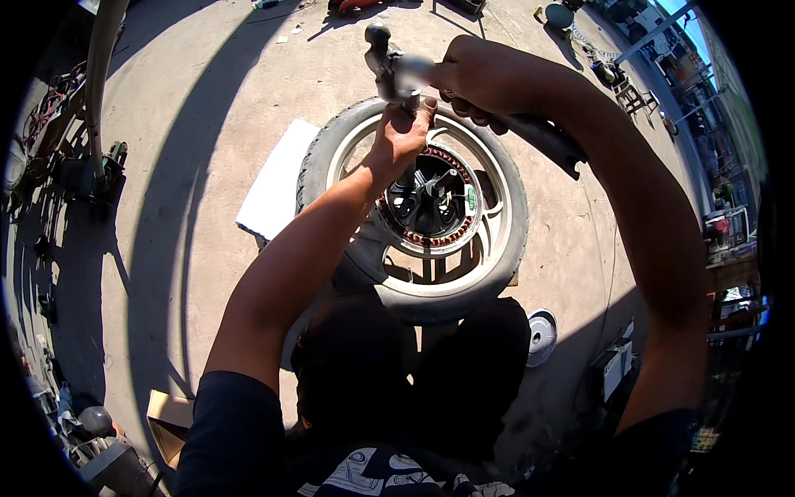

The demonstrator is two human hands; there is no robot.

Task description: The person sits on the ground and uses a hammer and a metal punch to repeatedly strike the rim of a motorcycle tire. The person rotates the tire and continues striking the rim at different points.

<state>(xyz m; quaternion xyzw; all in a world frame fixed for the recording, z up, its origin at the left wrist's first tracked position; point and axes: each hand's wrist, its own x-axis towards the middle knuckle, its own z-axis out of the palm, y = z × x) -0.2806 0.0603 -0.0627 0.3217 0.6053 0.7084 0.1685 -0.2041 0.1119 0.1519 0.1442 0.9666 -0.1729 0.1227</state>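
A spoked wheel with a black tyre (514, 248) lies flat on the ground before my knees. Its open hub shows a ring of copper windings (431, 242) around a dark centre (429, 195). My right hand (489, 79) grips a hammer (383, 62) by its dark handle, with the head over the wheel's far edge. Just below that head, my left hand (402, 137) is closed around a short metal rod (411, 103), held upright above the far side of the hub. Whether hammer and rod touch is unclear; part of the hammer is blurred.
A white sheet (277, 178) lies left of the wheel. To the right of my knee is a round metal disc (542, 337). A cardboard box (171, 422) stands at lower left, and a pole (101, 83) rises at far left. Clutter lines both sides.
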